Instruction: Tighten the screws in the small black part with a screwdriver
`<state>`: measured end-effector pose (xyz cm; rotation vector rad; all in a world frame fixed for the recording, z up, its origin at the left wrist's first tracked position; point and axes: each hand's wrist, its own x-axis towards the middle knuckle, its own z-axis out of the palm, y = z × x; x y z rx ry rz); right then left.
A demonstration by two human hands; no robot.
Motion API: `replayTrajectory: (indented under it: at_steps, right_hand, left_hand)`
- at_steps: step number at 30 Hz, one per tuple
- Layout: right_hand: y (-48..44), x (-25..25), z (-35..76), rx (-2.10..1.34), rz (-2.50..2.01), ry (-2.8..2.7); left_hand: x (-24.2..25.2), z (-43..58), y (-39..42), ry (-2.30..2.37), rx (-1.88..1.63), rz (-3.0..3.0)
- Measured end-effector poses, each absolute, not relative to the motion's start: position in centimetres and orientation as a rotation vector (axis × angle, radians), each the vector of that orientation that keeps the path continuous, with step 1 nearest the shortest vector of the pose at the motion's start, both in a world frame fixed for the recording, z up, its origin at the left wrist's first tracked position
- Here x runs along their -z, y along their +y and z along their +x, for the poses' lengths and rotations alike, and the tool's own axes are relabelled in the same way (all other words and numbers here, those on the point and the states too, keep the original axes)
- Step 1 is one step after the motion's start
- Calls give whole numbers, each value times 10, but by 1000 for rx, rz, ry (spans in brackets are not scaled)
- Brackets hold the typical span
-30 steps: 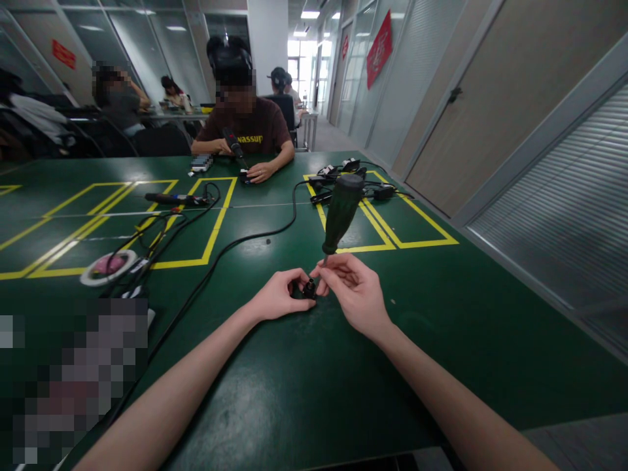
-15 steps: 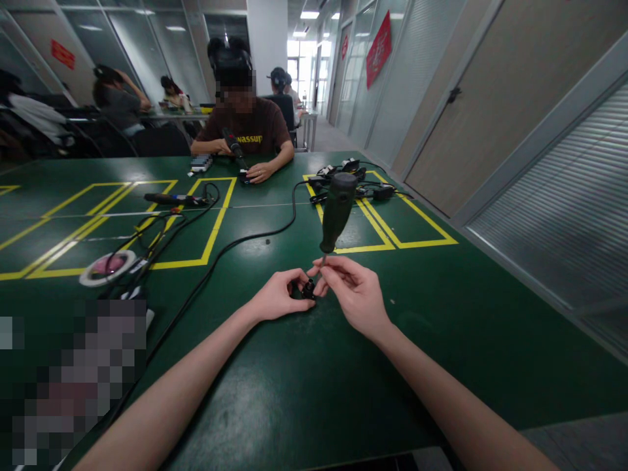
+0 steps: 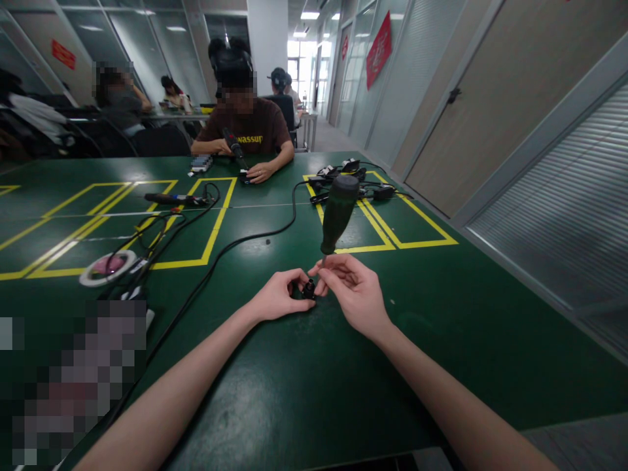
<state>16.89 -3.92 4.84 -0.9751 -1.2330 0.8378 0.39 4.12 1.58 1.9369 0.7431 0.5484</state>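
My left hand [image 3: 282, 294] rests on the green table [image 3: 275, 392], thumb and fingers curled around a small black part [image 3: 309, 288]. Just to the right, my right hand [image 3: 356, 291] pinches the thin metal shaft of a screwdriver [image 3: 340, 212] between thumb and fingers. Its thick dark handle points up and leans slightly right, above the fingers. The screwdriver's tip is hidden behind my right fingers, so I cannot tell whether it touches the black part.
A black cable [image 3: 235, 242] runs across the table to a pile of black adapters [image 3: 343, 173]. At left lie a white tape roll [image 3: 87, 273] and a dark pen-shaped tool [image 3: 171, 199]. Opposite sits a person [image 3: 245, 127] holding a power tool [image 3: 234, 145]. Yellow tape lines [image 3: 218, 226] mark the table.
The screwdriver's handle has tipped very slightly to the right. Both hands and the black part stay practically in place.
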Motion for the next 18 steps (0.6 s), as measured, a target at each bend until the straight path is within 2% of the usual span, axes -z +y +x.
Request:
replayTrajectory:
  at_steps: [18]
  right_hand:
    - [-38, -45, 169, -816, -968, -1200]
  left_hand:
    - [-10, 3, 44, 743, -552, 1947]
